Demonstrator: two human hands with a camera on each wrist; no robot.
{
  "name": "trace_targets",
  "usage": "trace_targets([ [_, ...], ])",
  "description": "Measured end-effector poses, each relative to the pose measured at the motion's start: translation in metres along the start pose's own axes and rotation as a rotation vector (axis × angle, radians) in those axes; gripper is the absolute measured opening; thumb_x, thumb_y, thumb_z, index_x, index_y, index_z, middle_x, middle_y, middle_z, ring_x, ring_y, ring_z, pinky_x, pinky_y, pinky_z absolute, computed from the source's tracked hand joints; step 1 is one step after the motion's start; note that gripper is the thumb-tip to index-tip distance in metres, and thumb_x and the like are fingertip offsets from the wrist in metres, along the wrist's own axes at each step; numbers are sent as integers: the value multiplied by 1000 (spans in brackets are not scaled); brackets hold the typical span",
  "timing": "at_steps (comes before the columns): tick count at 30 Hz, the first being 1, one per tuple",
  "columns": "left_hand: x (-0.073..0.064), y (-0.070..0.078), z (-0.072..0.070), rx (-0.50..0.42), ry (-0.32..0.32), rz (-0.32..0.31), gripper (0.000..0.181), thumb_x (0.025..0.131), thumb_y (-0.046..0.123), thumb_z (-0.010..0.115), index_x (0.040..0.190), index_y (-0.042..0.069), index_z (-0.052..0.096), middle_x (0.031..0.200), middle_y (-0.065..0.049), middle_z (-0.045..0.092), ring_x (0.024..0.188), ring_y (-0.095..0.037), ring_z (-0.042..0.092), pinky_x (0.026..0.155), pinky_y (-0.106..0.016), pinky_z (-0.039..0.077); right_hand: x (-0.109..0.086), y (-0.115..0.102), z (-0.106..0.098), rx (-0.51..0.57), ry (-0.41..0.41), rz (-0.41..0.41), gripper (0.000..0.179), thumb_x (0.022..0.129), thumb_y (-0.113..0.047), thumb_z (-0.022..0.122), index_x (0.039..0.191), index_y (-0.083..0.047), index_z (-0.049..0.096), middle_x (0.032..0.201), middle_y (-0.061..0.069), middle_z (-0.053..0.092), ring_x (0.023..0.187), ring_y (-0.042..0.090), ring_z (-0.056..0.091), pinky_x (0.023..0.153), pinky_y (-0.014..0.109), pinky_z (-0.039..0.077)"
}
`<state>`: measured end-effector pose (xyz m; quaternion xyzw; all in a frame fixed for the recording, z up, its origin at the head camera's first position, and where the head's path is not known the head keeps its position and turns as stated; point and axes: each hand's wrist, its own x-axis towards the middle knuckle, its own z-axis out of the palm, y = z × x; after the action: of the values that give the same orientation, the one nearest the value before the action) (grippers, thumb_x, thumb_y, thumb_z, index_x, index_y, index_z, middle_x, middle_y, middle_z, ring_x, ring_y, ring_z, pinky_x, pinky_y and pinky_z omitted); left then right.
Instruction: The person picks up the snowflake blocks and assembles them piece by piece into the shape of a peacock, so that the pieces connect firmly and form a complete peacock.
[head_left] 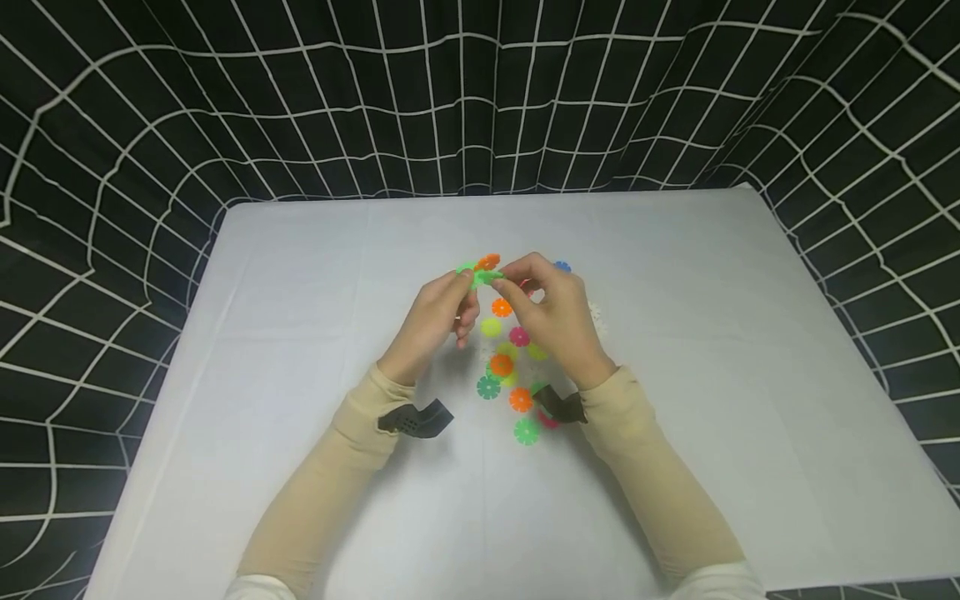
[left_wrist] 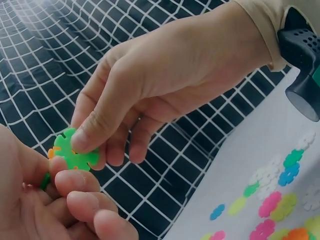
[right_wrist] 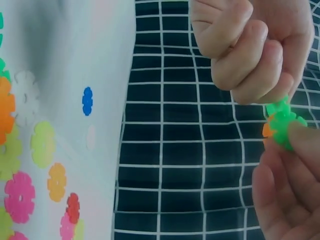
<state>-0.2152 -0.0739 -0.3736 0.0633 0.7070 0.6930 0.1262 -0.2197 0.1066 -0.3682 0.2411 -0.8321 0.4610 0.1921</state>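
Observation:
In the head view, both hands meet above the far part of the pile of notched plastic discs. My left hand [head_left: 438, 312] pinches a green notched disc [right_wrist: 277, 107] between thumb and fingers. Another green notched disc [left_wrist: 75, 155] is pinched by my right hand [head_left: 551, 312], its thumb lying flat across the face. The two green discs meet edge to edge between the fingertips. Joined to them is an orange notched disc [head_left: 489, 261], which sticks up in the head view. Fingers partly hide where the pieces join.
Loose notched discs lie below the hands on the white table [head_left: 300, 375], among them an orange disc [head_left: 521, 400], a green disc [head_left: 527, 431] and a blue disc [right_wrist: 87, 101]. Black cloth with a white grid [head_left: 420, 100] surrounds the table. Dark straps hang at both wrists.

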Motion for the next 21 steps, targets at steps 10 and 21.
trace_targets([
  [10,0,0,0,41,-20,26,42,107,36,38,74,9,42,59,1,35,53,-21,37,51,-26,38,-1,1,4,-11,17,-59,12,89,-4,75,96,1,66,87,11,75,77,22,69,74,29,56],
  [21,2,0,-9,-72,61,5,27,104,29,52,85,11,44,65,2,36,57,-13,36,51,-22,41,2,6,-8,-22,-238,161,25,93,-14,73,116,-4,69,101,9,76,88,22,72,84,39,60],
])
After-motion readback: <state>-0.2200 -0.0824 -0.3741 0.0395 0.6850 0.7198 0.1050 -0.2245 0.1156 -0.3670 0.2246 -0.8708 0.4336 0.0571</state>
